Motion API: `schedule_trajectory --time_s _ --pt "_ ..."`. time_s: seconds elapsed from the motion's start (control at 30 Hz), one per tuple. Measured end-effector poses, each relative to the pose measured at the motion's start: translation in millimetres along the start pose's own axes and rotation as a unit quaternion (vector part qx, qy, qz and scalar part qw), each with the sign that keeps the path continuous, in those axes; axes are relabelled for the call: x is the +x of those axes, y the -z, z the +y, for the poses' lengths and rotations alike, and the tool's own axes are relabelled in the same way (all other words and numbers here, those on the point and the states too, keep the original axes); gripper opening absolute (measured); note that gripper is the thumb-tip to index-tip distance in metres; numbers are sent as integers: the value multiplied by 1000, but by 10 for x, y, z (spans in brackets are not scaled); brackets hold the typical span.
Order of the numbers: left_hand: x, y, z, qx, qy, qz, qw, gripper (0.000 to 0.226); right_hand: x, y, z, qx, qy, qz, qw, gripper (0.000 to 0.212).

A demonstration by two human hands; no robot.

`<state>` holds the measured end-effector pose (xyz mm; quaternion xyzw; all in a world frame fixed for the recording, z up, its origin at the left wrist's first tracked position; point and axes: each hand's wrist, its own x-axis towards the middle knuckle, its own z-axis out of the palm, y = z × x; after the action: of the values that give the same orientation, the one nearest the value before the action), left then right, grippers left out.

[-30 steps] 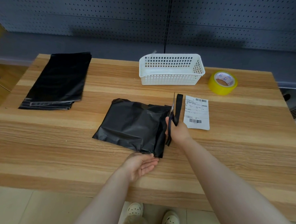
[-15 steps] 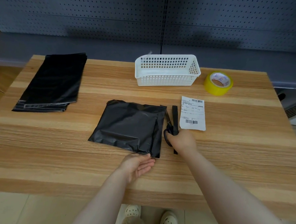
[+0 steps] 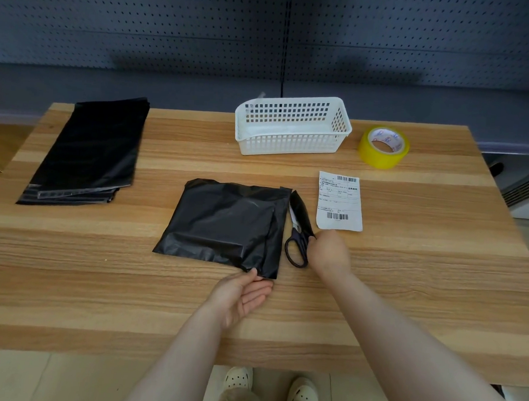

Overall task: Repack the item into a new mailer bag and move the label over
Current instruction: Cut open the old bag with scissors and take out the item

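A filled black mailer bag [image 3: 225, 222] lies in the middle of the table, its right edge cut open. My left hand [image 3: 243, 294] is palm up with straight fingers, thumb touching the bag's near right corner. Black-handled scissors [image 3: 294, 241] lie flat just right of the bag. My right hand [image 3: 328, 252] grips their handles, its fingers hidden. A cut black strip [image 3: 301, 211] lies across the blades and ends at that hand. The white shipping label [image 3: 339, 201] lies loose to the right. A stack of new black mailer bags [image 3: 91, 148] sits at the far left.
A white perforated basket [image 3: 291, 125] stands at the back centre of the table, with a yellow tape roll [image 3: 382, 146] to its right. The wooden table [image 3: 422, 270] ends near my feet. A grey pegboard wall rises behind it.
My right hand lowered the raised scissors and the cut strip from above the bag's right edge down onto the table. My left hand stayed at the bag's near corner.
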<state>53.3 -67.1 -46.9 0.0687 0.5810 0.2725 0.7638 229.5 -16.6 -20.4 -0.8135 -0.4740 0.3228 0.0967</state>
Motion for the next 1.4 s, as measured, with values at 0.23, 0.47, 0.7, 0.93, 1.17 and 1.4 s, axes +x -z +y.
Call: schedule_trajectory --time_s 0.23,0.47,0.7,0.93,1.17,1.4 --pt "-12 -2 5 -7 5 -2 1000 30 -45 -1 -40 69 40 40 996 20" --pt "-93 77 -4 31 17 -34 999 49 -75 -72 -221 211 -1 9 978 8" --pt "-223 185 475 155 -257 170 939 35 -61 -105 -283 221 -13 10 975 10" --pt "-22 431 1181 260 -339 339 839 29 -99 -119 -377 225 -17 -2 974 20" --pt "139 706 1430 323 -239 353 845 47 -88 -202 -476 227 -31 -7 973 26" --pt "211 808 1457 246 -190 269 912 22 -50 -273 -585 197 -17 -5 980 19"
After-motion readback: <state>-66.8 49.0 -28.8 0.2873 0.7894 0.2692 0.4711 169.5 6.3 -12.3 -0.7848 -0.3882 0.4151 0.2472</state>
